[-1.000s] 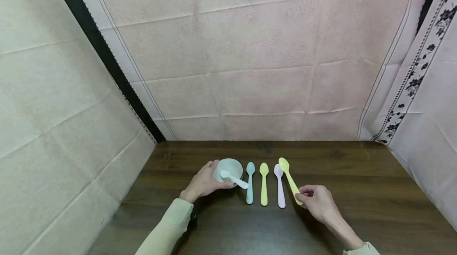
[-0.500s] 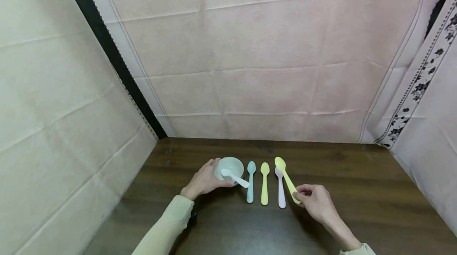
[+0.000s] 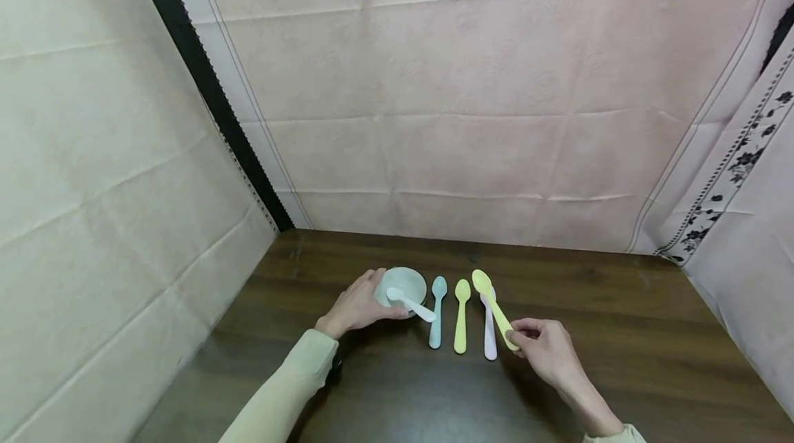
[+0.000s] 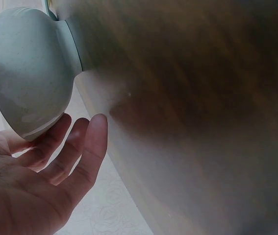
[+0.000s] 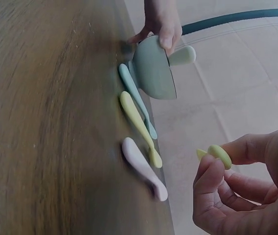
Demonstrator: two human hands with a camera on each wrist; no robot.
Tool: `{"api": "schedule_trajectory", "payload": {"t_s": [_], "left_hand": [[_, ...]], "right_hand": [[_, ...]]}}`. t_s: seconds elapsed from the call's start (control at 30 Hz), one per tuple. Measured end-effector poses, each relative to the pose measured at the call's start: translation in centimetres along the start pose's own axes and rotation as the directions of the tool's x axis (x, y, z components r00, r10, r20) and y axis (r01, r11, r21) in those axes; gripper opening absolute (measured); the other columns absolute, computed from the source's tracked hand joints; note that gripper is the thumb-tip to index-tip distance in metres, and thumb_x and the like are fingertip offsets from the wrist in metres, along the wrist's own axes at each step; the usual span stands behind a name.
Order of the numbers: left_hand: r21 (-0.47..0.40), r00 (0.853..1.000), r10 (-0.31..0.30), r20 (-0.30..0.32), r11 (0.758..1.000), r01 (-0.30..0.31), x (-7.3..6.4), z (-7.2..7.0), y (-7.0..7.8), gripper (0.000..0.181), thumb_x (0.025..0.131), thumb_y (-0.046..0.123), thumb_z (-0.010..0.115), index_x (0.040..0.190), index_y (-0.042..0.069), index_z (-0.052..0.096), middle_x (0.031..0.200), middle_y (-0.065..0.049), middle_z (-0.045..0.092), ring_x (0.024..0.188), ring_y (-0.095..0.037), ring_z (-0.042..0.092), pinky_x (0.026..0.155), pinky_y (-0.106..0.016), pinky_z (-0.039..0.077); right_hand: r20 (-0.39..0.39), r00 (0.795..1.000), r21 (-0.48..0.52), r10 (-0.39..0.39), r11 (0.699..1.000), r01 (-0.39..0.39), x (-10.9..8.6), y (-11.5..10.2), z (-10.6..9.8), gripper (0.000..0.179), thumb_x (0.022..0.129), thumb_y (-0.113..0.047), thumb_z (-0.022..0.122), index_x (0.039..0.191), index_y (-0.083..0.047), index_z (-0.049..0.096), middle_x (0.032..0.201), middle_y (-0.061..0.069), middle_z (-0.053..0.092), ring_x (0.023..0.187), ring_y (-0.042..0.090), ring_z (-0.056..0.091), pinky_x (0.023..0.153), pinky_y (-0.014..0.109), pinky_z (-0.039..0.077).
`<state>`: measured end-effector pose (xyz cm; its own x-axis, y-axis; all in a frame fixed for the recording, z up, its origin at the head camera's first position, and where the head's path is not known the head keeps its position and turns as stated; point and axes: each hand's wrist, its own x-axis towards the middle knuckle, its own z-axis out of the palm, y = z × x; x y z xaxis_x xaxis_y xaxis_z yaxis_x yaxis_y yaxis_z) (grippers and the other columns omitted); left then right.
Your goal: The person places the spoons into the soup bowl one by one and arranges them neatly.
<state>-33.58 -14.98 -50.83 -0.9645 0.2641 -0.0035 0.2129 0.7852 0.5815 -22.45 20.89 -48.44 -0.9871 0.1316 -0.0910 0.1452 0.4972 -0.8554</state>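
My left hand [image 3: 361,304] grips the side of a small pale-green bowl [image 3: 411,280], thumb at the near side and fingers at the left. A whitish spoon [image 3: 417,307] lies in the bowl, its handle out over the rim. In the left wrist view the bowl's outer wall [image 4: 26,68] rests against the curved fingers. My right hand [image 3: 548,350] pinches the handle end of a yellow spoon [image 3: 495,306]. That spoon is raised above the table and partly covers a lilac spoon [image 3: 490,341] in the head view.
Left of the lilac spoon lie another yellow spoon [image 3: 461,319] and a blue spoon [image 3: 437,315], side by side on the dark wooden table [image 3: 409,395]. Pale cloth [image 3: 459,85] hangs behind the table and at both sides.
My right hand has moved the yellow spoon leftward, so its bowl end now overlaps the lilac spoon in view. The left hand keeps its hold on the bowl. The head view has shifted slightly.
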Motion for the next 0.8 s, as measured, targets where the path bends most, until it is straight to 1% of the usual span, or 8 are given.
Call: {"api": "schedule_trajectory", "payload": {"t_s": [0.17, 0.33, 0.5, 0.63, 0.8], "left_hand": [[0.006, 1.0, -0.008, 0.006, 1.0, 0.008, 0.2, -0.2, 0.2, 0.115, 0.081, 0.071, 0.086, 0.168, 0.012, 0.04, 0.164, -0.019, 0.05, 0.135, -0.038, 0.059, 0.109, -0.063, 0.051], [0.006, 1.0, -0.023, 0.017, 1.0, 0.022, 0.3, -0.3, 0.3, 0.116, 0.081, 0.071, 0.085, 0.169, 0.012, 0.038, 0.169, -0.02, 0.046, 0.142, -0.041, 0.055, 0.114, -0.066, 0.048], [0.017, 1.0, -0.019, 0.023, 1.0, 0.019, 0.2, -0.2, 0.3, 0.115, 0.081, 0.07, 0.086, 0.169, 0.012, 0.039, 0.167, -0.02, 0.047, 0.14, -0.04, 0.057, 0.112, -0.065, 0.049], [0.015, 0.999, -0.025, 0.027, 1.0, 0.025, 0.2, -0.2, 0.2, 0.115, 0.082, 0.07, 0.086, 0.169, 0.011, 0.039, 0.168, -0.021, 0.047, 0.143, -0.041, 0.055, 0.114, -0.067, 0.047], [0.01, 0.999, -0.027, 0.029, 1.0, 0.027, 0.2, -0.1, 0.2, 0.115, 0.082, 0.07, 0.086, 0.169, 0.011, 0.038, 0.169, -0.021, 0.045, 0.145, -0.041, 0.054, 0.115, -0.068, 0.046]], "right_hand": [[0.002, 1.0, 0.017, -0.006, 1.0, 0.006, 0.2, -0.5, 0.1, 0.023, 0.1, -0.011, 0.075, 0.117, 0.005, 0.079, 0.087, 0.002, 0.078, 0.071, 0.015, 0.068, 0.062, 0.025, 0.05], [0.009, 1.0, 0.035, -0.027, 0.999, 0.026, 0.3, -1.0, 0.3, 0.023, 0.1, -0.009, 0.074, 0.117, 0.005, 0.079, 0.088, 0.003, 0.078, 0.07, 0.013, 0.068, 0.063, 0.023, 0.051], [0.019, 0.999, 0.044, -0.029, 0.999, 0.028, 0.3, -1.5, 0.6, 0.023, 0.1, -0.01, 0.075, 0.117, 0.004, 0.08, 0.086, 0.001, 0.077, 0.071, 0.014, 0.067, 0.064, 0.024, 0.05], [0.024, 0.999, 0.054, -0.022, 0.998, 0.02, 0.4, -1.8, 0.9, 0.021, 0.1, -0.01, 0.076, 0.115, 0.004, 0.081, 0.084, 0.001, 0.076, 0.071, 0.016, 0.069, 0.063, 0.025, 0.049], [0.033, 0.999, 0.079, -0.025, 0.997, 0.022, 0.7, -2.1, 1.2, 0.022, 0.099, -0.007, 0.075, 0.116, 0.007, 0.079, 0.084, 0.002, 0.076, 0.07, 0.017, 0.068, 0.061, 0.024, 0.049]]}}
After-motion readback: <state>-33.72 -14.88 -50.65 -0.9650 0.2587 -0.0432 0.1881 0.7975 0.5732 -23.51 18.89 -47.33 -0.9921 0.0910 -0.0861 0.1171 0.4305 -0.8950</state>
